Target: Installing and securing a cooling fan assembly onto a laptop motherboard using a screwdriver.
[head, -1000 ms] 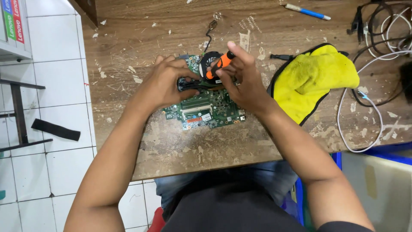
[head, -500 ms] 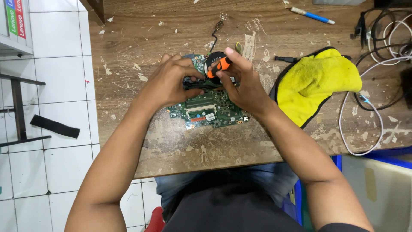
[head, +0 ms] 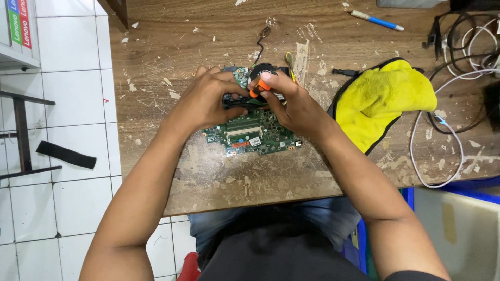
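A green laptop circuit board [head: 255, 134] lies flat on a worn wooden table [head: 208, 177]. My right hand [head: 291, 106] grips a screwdriver with an orange and black handle [head: 259, 83], held upright over the board's far edge by a round black fan [head: 263, 68]. My left hand [head: 205, 99] rests on the far left part of the board, its fingers pinching a dark part beside the screwdriver tip. The tip itself is hidden behind my fingers.
A yellow cloth with black edging [head: 383, 101] lies right of the board. A blue pen [head: 375, 21] sits at the far edge. White and black cables [head: 453, 119] trail at the right. White floor tiles and a black strap [head: 65, 154] lie left.
The view has shifted slightly. My right hand has turned on the screwdriver, its handle now more covered by my fingers. The board stays put.
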